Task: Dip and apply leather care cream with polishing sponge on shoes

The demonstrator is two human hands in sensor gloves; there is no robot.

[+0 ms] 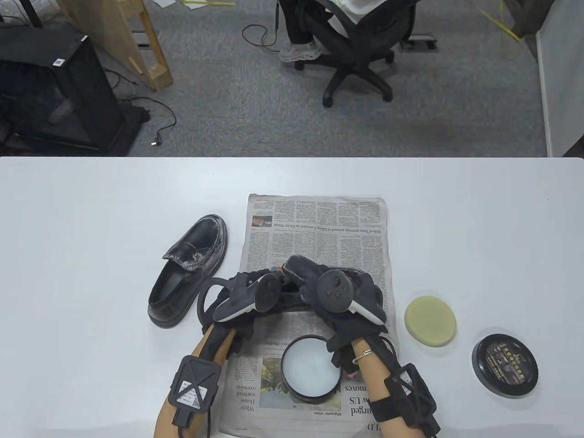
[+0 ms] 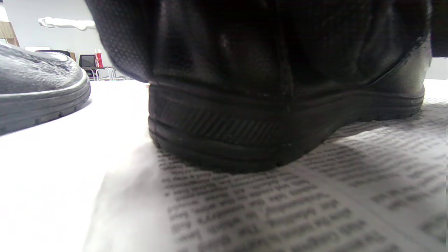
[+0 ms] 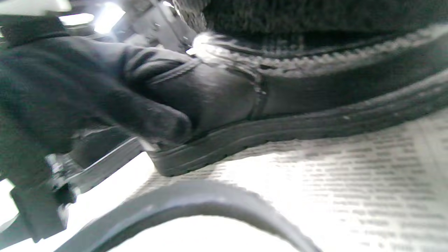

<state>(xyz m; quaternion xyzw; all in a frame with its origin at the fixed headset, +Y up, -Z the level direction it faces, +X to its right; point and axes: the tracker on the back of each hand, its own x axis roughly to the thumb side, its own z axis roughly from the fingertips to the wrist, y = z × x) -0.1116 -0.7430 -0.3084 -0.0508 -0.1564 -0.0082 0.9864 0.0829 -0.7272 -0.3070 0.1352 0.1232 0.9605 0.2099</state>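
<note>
Both hands, left hand (image 1: 255,296) and right hand (image 1: 340,296), grip the black shoe (image 2: 280,105) on newspaper (image 1: 315,228); recommend seating it flat before fetching sponge (image 1: 430,320).

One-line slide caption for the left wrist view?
Black shoe's heel resting on newspaper, second shoe beside it.

Beyond your white table (image 1: 91,205) lies grey carpet (image 1: 228,114); a black office chair (image 1: 360,50) stands at the far side, someone seated in it; a black cabinet (image 1: 59,91) sits far left, beside a wooden frame (image 1: 146,45); a cable (image 1: 159,114) trails nearby.
</note>
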